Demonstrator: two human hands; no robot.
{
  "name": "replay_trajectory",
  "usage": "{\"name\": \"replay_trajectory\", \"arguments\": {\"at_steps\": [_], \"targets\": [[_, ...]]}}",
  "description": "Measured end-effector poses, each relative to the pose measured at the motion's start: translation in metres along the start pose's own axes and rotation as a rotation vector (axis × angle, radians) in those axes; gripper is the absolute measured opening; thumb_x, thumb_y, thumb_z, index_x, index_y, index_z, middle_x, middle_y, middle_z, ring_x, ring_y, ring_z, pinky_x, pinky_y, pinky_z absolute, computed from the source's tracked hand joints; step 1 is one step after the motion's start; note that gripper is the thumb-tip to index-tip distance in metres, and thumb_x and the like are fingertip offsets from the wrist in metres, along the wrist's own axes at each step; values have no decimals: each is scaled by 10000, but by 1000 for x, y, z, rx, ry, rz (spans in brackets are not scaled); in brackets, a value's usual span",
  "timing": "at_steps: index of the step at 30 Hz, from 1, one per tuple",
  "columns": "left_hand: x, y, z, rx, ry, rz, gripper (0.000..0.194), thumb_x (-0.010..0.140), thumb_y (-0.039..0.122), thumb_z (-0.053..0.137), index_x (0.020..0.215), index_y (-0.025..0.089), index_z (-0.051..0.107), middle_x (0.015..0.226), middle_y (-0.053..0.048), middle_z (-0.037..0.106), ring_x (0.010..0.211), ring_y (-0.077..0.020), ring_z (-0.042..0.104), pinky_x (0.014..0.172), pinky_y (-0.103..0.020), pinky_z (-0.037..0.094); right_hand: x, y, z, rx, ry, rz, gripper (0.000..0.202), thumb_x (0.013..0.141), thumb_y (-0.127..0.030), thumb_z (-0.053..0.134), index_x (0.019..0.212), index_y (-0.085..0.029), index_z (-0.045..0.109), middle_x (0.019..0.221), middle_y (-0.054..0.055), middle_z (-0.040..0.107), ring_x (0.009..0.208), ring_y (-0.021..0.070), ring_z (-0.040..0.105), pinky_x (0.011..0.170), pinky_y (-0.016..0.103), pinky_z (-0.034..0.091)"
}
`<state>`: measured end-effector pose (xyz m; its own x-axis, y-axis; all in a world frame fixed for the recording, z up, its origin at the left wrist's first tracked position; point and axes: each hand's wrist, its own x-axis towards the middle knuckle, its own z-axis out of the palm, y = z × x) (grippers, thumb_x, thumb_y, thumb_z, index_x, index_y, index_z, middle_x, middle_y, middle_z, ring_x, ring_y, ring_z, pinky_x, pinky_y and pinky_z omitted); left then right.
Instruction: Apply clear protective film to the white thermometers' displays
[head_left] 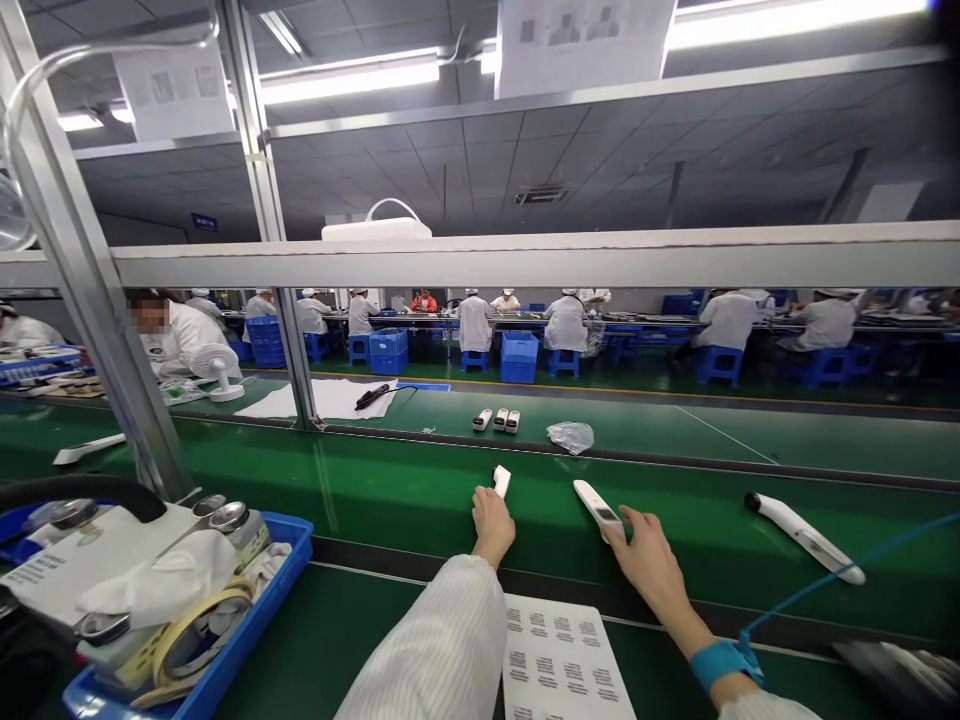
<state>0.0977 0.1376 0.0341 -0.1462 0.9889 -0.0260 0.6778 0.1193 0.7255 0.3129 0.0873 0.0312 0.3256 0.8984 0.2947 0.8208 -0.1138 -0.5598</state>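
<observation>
My left hand (493, 522) is closed on the lower end of a small white device (502, 481) with a dark tip, over the green belt (390, 500). To its right, my right hand (646, 555) has its fingertips on the lower end of a longer white device (595, 500) with a small grey display. A blue band (721, 662) circles my right wrist. Below my hands, a white sheet of printed labels (562, 660) lies partly under my left sleeve. Farther right on the belt rests another white device (808, 537) with a black end.
A blue tray (281, 590) with rolls of tape and cans stands at the left. Beyond the belt are several small white parts (506, 420) and a plastic bag (571, 437). A metal post (120, 250) rises at left. A blue cord (847, 565) crosses at right.
</observation>
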Motion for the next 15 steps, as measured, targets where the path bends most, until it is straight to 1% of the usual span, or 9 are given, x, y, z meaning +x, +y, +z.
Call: {"name": "replay_trajectory", "arguments": {"at_steps": [1, 2, 5, 6, 7, 9, 11, 13, 15], "targets": [[0, -5, -6, -13, -6, -8, 357, 863, 303, 589, 1172, 135, 527, 1249, -111, 499, 1123, -253, 502, 943, -466, 435, -5, -5, 1, 30, -9, -48, 439, 855, -388, 411, 1179, -121, 541, 1169, 173, 557, 857, 297, 619, 647, 362, 481], [0, -11, -14, -33, -15, -12, 344, 870, 307, 581, 1164, 137, 529, 1203, -102, 529, 1070, -235, 536, 907, -443, 463, -10, -13, 3, 73, -52, -101, 404, 855, -376, 403, 1136, -135, 567, 1111, 156, 586, 842, 286, 619, 664, 362, 485], [-8, -34, -48, -112, -23, 7, 302, 883, 315, 563, 1133, 148, 539, 1065, -68, 590, 931, -189, 590, 823, -384, 501, -28, -47, 16, 217, -317, -246, 319, 834, -353, 464, 1014, -154, 635, 971, 133, 632, 910, 285, 602, 805, 371, 468], [-13, -44, -62, -138, -13, 21, 283, 880, 316, 566, 1107, 147, 550, 1037, -60, 598, 917, -183, 592, 823, -381, 499, -35, -61, 23, 249, -393, -283, 307, 831, -355, 485, 1008, -163, 646, 964, 128, 636, 932, 287, 595, 839, 383, 451], [-19, -55, -75, -160, 0, 30, 256, 874, 313, 574, 1066, 143, 566, 1003, -52, 606, 905, -179, 592, 824, -378, 495, -43, -75, 32, 276, -440, -314, 297, 826, -349, 504, 1016, -174, 650, 958, 119, 640, 940, 288, 591, 860, 396, 434], [-32, -76, -99, -205, 22, 22, 196, 852, 294, 600, 957, 130, 586, 904, -35, 614, 846, -166, 595, 793, -359, 498, -57, -103, 51, 316, -476, -352, 278, 794, -306, 551, 1036, -201, 638, 919, 87, 653, 949, 286, 584, 870, 407, 412], [-47, -96, -116, -262, 36, -9, 154, 806, 256, 643, 862, 129, 576, 812, -22, 603, 748, -156, 600, 701, -318, 508, -69, -127, 69, 358, -477, -374, 278, 744, -226, 569, 1017, -214, 613, 836, 48, 655, 927, 277, 580, 845, 401, 412], [-62, -109, -127, -346, 36, -35, 150, 760, 226, 667, 804, 142, 551, 785, -22, 594, 667, -151, 601, 590, -279, 506, -77, -144, 82, 418, -466, -396, 253, 713, -159, 526, 956, -211, 574, 734, 11, 623, 833, 244, 583, 779, 364, 433], [-75, -116, -130, -454, 19, -39, 161, 741, 226, 667, 796, 156, 533, 815, -33, 598, 670, -162, 617, 522, -254, 507, -81, -154, 88, 490, -448, -418, 207, 712, -136, 463, 899, -209, 514, 663, -19, 564, 697, 198, 566, 682, 307, 445]]}}
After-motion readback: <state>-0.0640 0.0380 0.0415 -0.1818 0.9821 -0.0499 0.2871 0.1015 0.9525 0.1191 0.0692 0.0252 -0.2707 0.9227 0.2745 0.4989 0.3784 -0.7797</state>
